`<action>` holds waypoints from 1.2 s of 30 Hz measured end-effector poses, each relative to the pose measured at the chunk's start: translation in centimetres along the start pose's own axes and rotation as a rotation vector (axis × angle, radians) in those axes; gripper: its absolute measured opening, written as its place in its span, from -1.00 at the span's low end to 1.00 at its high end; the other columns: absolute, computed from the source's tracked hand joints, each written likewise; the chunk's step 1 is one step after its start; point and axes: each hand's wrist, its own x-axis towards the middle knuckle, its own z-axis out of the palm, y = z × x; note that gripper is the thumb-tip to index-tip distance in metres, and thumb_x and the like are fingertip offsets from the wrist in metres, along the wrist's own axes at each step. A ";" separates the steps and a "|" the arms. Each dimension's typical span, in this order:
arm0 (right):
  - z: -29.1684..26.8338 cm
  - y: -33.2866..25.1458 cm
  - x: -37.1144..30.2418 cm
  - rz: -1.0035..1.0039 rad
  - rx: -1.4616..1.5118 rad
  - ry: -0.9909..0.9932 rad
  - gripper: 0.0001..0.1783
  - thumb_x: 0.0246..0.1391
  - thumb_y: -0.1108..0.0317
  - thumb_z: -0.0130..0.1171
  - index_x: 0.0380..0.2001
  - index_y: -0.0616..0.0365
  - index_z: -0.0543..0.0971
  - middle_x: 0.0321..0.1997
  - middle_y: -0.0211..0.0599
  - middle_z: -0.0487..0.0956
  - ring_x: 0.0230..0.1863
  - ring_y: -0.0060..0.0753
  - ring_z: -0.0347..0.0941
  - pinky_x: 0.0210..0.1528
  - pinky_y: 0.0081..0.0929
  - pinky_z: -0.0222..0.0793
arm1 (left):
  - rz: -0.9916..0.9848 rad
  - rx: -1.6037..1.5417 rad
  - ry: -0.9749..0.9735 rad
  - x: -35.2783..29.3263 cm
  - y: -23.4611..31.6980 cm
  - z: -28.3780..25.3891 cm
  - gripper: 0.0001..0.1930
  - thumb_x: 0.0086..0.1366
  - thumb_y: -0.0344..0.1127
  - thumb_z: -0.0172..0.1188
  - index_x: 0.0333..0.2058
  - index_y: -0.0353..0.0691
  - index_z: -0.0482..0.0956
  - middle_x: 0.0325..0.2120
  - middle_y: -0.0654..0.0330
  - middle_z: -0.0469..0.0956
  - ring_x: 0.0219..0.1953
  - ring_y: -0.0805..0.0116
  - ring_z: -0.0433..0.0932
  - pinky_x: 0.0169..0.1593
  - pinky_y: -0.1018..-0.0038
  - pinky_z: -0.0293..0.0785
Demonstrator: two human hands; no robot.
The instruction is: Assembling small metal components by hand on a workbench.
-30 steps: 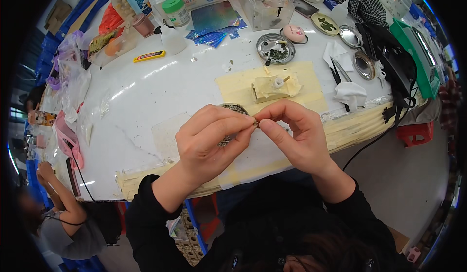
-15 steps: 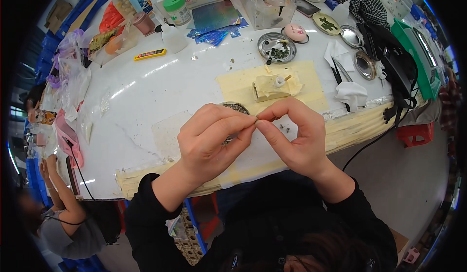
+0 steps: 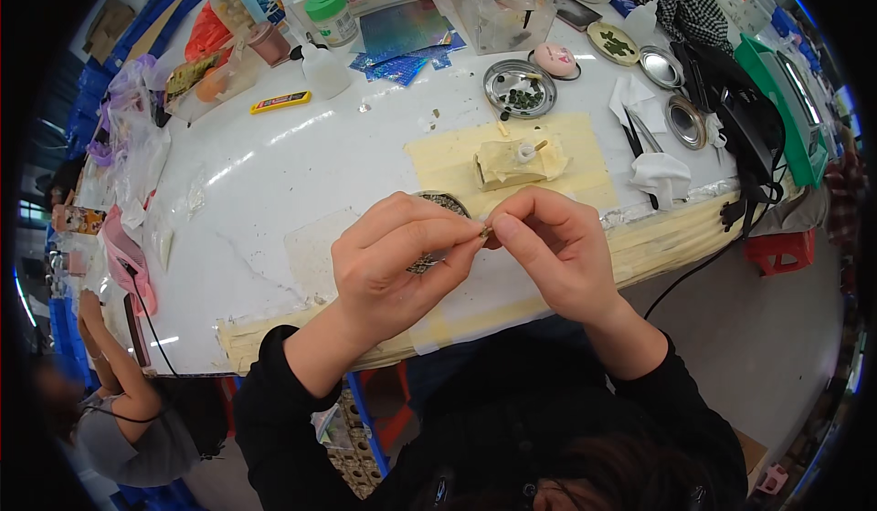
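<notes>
The left hand [image 3: 388, 257] pinched a tiny piece [image 3: 484, 232] for close fingertip work, the right hand [image 3: 568, 260] curled beside it, grip unclear, seemingly needing a steady touch next.

1. grn-lidded jar [image 3: 331, 18] nr wht squeeze btl [image 3: 326, 74], far side of tbl [image 3: 265, 200].
2. yel cutter [image 3: 280, 103] lying nr btl.
3. shiny sheets [image 3: 402, 31], loosely stacked.
4. blk/wht checked cloth [image 3: 694, 10], top r.
5. red stool [image 3: 787, 253] on flr [image 3: 731, 328], r.
6. co-worker [image 3: 137, 447] in gry top, lower l.
</notes>
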 end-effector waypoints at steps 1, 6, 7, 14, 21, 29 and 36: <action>0.0 0.0 0.0 -0.023 -0.046 0.011 -0.91 0.17 0.48 0.21 -0.34 0.32 0.58 -0.40 -0.35 0.61 -0.35 -0.58 0.50 -0.25 -0.57 0.40 | -0.007 0.010 0.003 -0.1 0.0 0.0 -0.78 -0.01 -0.63 0.41 -0.33 -0.31 0.67 -0.43 0.14 0.65 -0.39 0.34 0.62 -0.33 0.51 0.52; 0.0 -0.3 0.3 -0.462 -0.596 0.084 -0.87 -0.02 0.52 0.33 -0.35 0.24 0.61 -0.42 -0.28 0.59 -0.40 -0.28 0.51 -0.31 -0.44 0.40 | 0.020 0.080 0.002 -0.1 0.0 0.0 -0.77 -0.02 -0.63 0.40 -0.33 -0.30 0.67 -0.43 0.14 0.64 -0.40 0.33 0.61 -0.33 0.50 0.52; 0.1 -0.4 0.4 -0.552 -0.690 0.107 -0.84 -0.07 0.53 0.35 -0.35 0.22 0.61 -0.42 -0.27 0.58 -0.40 -0.22 0.50 -0.32 -0.41 0.40 | 0.035 0.097 0.003 -0.1 -0.1 0.1 -0.77 -0.02 -0.63 0.40 -0.33 -0.30 0.67 -0.43 0.14 0.64 -0.40 0.32 0.61 -0.33 0.50 0.52; 0.7 -0.5 0.3 -0.670 -0.797 0.132 -0.81 -0.14 0.51 0.40 -0.39 0.18 0.61 -0.42 -0.30 0.57 -0.40 -0.21 0.49 -0.32 -0.35 0.40 | 0.011 0.124 0.000 -0.2 0.0 0.2 -0.74 -0.06 -0.65 0.38 -0.33 -0.31 0.67 -0.44 0.15 0.64 -0.41 0.31 0.61 -0.34 0.50 0.52; 0.1 -0.5 0.2 -0.385 -0.552 0.065 -0.88 -0.02 0.49 0.35 -0.39 0.23 0.61 -0.43 -0.26 0.60 -0.42 -0.32 0.51 -0.35 -0.46 0.41 | 0.095 0.138 0.008 -0.3 -0.2 0.2 -0.74 -0.05 -0.64 0.39 -0.32 -0.30 0.67 -0.43 0.14 0.64 -0.41 0.31 0.61 -0.35 0.50 0.51; -0.1 -0.1 -0.2 -0.029 -0.091 0.009 -0.90 0.16 0.48 0.20 -0.39 0.32 0.59 -0.42 -0.31 0.61 -0.39 -0.58 0.49 -0.30 -0.57 0.39 | 0.055 0.032 -0.019 -0.1 -0.1 0.1 -0.77 -0.02 -0.63 0.41 -0.34 -0.30 0.67 -0.43 0.16 0.65 -0.40 0.30 0.62 -0.35 0.49 0.51; -0.1 0.3 -0.4 -0.103 -0.162 0.017 -0.92 0.13 0.50 0.22 -0.33 0.32 0.60 -0.41 -0.27 0.61 -0.37 -0.49 0.51 -0.29 -0.54 0.41 | -0.031 0.003 -0.011 0.0 0.0 0.0 -0.79 -0.01 -0.62 0.41 -0.35 -0.30 0.67 -0.44 0.16 0.65 -0.41 0.33 0.61 -0.34 0.51 0.50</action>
